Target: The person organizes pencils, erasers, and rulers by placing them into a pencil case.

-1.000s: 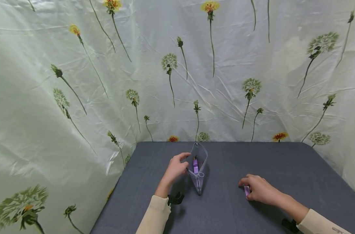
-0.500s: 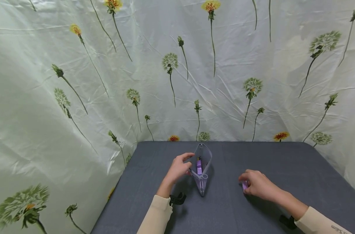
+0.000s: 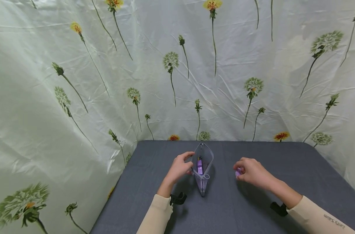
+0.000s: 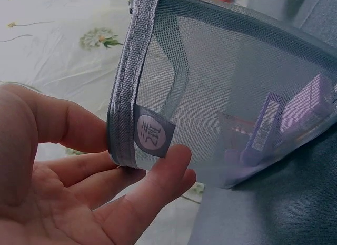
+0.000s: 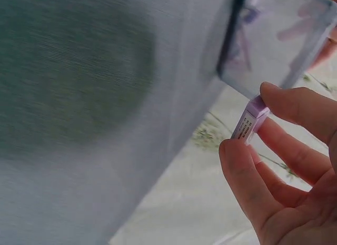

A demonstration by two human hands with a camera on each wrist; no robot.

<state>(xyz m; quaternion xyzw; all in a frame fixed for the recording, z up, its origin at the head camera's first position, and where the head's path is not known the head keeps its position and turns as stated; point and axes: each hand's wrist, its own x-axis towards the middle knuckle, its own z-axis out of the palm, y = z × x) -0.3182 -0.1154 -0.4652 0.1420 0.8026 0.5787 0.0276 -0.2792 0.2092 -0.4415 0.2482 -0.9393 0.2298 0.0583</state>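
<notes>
A grey mesh zipper pouch (image 3: 202, 186) stands on the table with its mouth spread. My left hand (image 3: 179, 167) pinches the zipper edge on the pouch's left side, beside a small cloth tag (image 4: 152, 131). Through the mesh in the left wrist view, a purple item with a white label (image 4: 261, 130) and a paler purple box-shaped item (image 4: 307, 104) lie inside. To the right of the pouch, my right hand (image 3: 254, 173) holds a small purple block with printed text (image 5: 249, 120) between thumb and fingers, raised above the table. Its exact kind cannot be told.
The dark grey table (image 3: 221, 211) reaches back to a pale hanging curtain (image 3: 154, 78) printed with dandelions. A round zipper pull (image 3: 206, 176) sits at the pouch's near end. Black bands with camera mounts (image 3: 178, 198) are worn at the wrists.
My right hand has lifted the small purple block off the table and moved it left, nearer the pouch. My left hand keeps its grip on the pouch edge, which shifted slightly right.
</notes>
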